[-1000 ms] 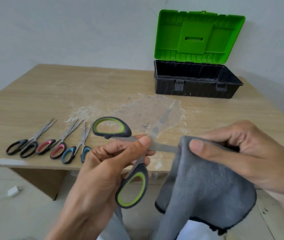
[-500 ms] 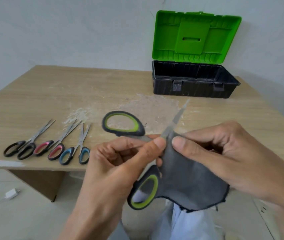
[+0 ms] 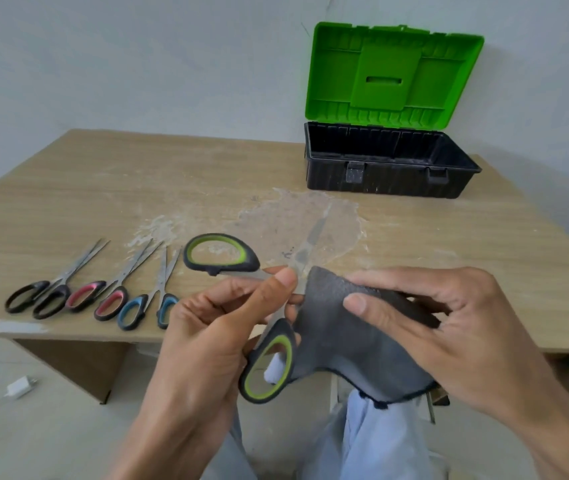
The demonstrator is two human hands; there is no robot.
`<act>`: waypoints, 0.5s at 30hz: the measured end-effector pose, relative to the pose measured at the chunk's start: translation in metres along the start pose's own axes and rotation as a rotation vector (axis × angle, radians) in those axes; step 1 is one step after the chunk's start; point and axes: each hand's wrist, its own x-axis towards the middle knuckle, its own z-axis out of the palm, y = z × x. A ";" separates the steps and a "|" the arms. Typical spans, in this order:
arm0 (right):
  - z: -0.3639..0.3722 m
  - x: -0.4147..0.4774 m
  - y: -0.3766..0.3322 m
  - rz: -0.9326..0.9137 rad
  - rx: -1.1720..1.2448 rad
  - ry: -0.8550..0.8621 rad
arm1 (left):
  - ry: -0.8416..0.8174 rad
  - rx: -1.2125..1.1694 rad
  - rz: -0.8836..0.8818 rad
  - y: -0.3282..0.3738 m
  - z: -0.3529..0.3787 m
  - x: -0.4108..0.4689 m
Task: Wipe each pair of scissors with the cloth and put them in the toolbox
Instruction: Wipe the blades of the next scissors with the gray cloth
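Slid leftward since the earlier frame, green-handled scissors (image 3: pixel 278 332), blades spread, pinched near the pivot by fingers (image 3: pixel 276 289) of left hand (image 3: pixel 207 341). Fingers (image 3: pixel 373 306) of right hand (image 3: pixel 449 334) pinching grey cloth (image 3: pixel 328 327) over one blade. Both held above near worktop (image 3: pixel 137 188) edge. Three small scissors (image 3: pixel 111 303) rowed at left; open toolbox (image 3: pixel 380 181) far right, well apart.

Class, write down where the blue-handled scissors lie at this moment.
In the head view, the blue-handled scissors lie near the table's front-left edge, rightmost in the row, between the red-handled scissors and the left hand.
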 end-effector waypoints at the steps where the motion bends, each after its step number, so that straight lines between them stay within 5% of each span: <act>1: 0.000 0.001 0.001 0.017 0.036 0.000 | -0.001 0.029 0.025 -0.001 0.000 0.000; 10: -0.006 0.010 -0.010 0.173 0.255 -0.043 | -0.093 0.117 0.165 0.002 0.001 -0.003; 15: 0.008 0.006 -0.010 0.172 0.179 -0.257 | -0.073 0.071 0.129 0.001 0.002 -0.005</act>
